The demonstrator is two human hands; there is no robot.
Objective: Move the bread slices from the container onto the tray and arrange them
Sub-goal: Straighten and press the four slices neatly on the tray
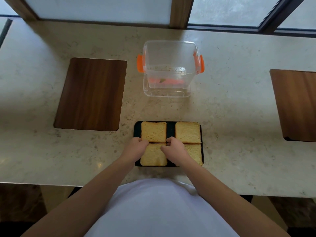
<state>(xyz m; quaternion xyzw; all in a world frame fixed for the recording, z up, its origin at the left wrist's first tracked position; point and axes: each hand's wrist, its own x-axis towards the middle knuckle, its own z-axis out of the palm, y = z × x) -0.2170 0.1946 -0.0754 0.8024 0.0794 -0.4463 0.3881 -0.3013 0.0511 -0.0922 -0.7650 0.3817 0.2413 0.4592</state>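
A black tray (170, 130) lies on the counter near the front edge with several yellow bread slices on it in two rows. The far left slice (153, 131) and far right slice (187, 132) lie flat. My left hand (136, 147) grips the left edge of the near left slice (153, 156). My right hand (172, 149) pinches that slice's right edge and hides part of the near right slice (195, 153). The clear plastic container (169, 69) with orange clips stands behind the tray, with no bread inside.
A dark wooden inset panel (90, 94) lies in the beige stone counter (230, 108) to the left, another panel (297, 103) at the right edge. Windows run along the back. The counter's front edge is close to my body.
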